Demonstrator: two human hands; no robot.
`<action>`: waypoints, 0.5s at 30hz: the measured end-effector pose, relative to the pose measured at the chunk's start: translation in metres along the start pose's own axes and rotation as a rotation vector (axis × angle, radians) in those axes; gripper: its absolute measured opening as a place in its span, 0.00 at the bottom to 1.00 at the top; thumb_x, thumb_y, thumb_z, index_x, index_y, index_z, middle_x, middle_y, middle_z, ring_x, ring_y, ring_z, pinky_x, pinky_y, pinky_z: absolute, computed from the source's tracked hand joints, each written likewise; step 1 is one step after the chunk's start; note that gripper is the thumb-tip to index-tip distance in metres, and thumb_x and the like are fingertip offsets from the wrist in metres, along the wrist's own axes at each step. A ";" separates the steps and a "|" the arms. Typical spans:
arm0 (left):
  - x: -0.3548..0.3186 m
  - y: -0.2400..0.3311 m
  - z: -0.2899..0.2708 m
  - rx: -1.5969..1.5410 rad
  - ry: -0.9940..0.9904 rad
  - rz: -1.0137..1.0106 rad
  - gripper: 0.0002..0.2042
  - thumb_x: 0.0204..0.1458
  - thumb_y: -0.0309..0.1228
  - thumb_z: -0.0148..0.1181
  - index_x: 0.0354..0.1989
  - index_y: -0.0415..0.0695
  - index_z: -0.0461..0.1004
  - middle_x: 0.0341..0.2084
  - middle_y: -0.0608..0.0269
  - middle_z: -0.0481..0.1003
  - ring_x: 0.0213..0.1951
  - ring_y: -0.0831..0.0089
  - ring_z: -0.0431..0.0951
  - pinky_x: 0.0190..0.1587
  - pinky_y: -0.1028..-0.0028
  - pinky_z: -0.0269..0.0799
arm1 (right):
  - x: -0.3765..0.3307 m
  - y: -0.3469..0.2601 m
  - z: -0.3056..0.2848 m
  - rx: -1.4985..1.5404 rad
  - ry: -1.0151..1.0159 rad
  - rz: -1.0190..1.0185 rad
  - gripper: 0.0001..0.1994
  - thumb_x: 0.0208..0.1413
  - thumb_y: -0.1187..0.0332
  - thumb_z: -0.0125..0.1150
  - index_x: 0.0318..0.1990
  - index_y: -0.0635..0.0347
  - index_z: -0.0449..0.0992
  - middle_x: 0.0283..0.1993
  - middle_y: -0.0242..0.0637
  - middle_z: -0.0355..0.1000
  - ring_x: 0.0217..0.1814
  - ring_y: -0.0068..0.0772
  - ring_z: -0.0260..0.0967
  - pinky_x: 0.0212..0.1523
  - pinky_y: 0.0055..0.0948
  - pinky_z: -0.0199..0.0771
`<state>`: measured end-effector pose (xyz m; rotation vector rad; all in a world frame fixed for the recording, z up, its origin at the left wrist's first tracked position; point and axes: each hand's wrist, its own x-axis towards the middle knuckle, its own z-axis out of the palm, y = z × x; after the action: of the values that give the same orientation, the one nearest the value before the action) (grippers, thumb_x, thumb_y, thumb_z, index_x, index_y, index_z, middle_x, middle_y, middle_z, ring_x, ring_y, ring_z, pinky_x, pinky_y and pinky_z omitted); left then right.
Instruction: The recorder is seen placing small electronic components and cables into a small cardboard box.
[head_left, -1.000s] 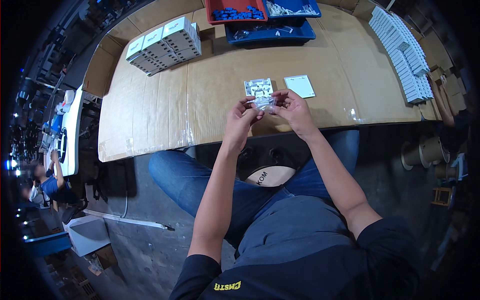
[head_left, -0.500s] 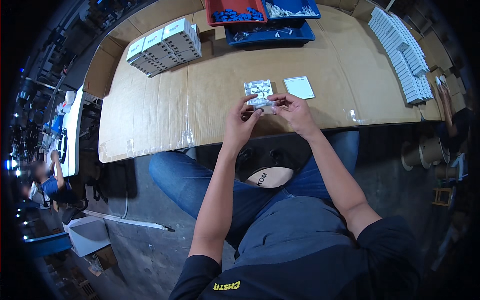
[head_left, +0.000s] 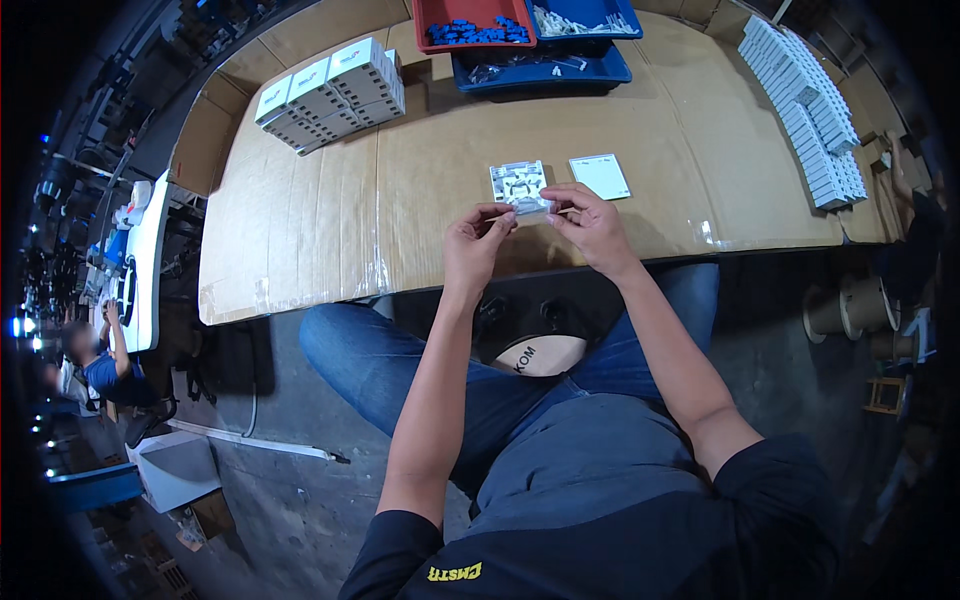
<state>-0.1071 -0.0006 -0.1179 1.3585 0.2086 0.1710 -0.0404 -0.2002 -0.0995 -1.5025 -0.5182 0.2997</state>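
Observation:
A small clear plastic bag (head_left: 531,206) is stretched between my two hands, just above the table's near part. My left hand (head_left: 474,248) pinches its left end between thumb and fingers. At the other end, my right hand (head_left: 596,232) grips it with thumb and forefinger. What the bag contains is too small to make out. Right behind it lies an open white plastic housing (head_left: 513,180) with moulded parts inside, its near edge partly hidden by the bag and fingers. A flat white square cover (head_left: 601,177) rests to the right of the housing.
Stacked white boxes (head_left: 330,95) stand at the back left. Red (head_left: 475,40) and blue (head_left: 590,75) bins hold small parts at the back. Rows of white pieces (head_left: 805,110) line the right side. Another person (head_left: 110,365) sits at a white table on the far left.
My left hand has drawn back a little from the housing, toward me and to the left. Its fingers are now closed on the bag's end. My right hand has hardly moved.

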 end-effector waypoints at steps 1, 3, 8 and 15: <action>-0.001 0.000 0.002 0.000 -0.001 -0.001 0.11 0.62 0.23 0.64 0.51 0.34 0.78 0.39 0.60 0.81 0.42 0.76 0.82 0.50 0.77 0.77 | 0.000 0.000 0.000 -0.015 0.009 -0.012 0.15 0.61 0.83 0.62 0.55 0.68 0.78 0.57 0.36 0.70 0.51 0.22 0.70 0.56 0.23 0.78; -0.002 0.000 0.005 -0.067 -0.006 -0.048 0.10 0.61 0.23 0.64 0.48 0.34 0.78 0.39 0.60 0.81 0.42 0.75 0.82 0.49 0.77 0.78 | -0.001 0.001 -0.001 -0.030 0.019 -0.023 0.15 0.61 0.83 0.62 0.55 0.67 0.78 0.57 0.35 0.70 0.51 0.23 0.70 0.56 0.23 0.78; -0.002 -0.008 0.001 -0.087 -0.013 -0.027 0.10 0.60 0.22 0.64 0.49 0.34 0.75 0.41 0.60 0.79 0.42 0.75 0.81 0.50 0.76 0.78 | -0.002 0.000 0.002 -0.027 -0.022 -0.037 0.15 0.61 0.84 0.60 0.55 0.65 0.79 0.58 0.35 0.71 0.55 0.25 0.72 0.56 0.25 0.78; -0.001 0.004 0.001 -0.175 -0.080 -0.084 0.17 0.57 0.18 0.65 0.56 0.35 0.73 0.43 0.61 0.78 0.45 0.77 0.78 0.50 0.76 0.78 | -0.001 0.002 0.002 -0.055 0.002 -0.035 0.15 0.62 0.83 0.58 0.55 0.63 0.79 0.54 0.35 0.72 0.53 0.23 0.72 0.54 0.23 0.76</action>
<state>-0.1081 -0.0009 -0.1139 1.1782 0.1795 0.0627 -0.0424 -0.1988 -0.1016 -1.5448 -0.5547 0.2581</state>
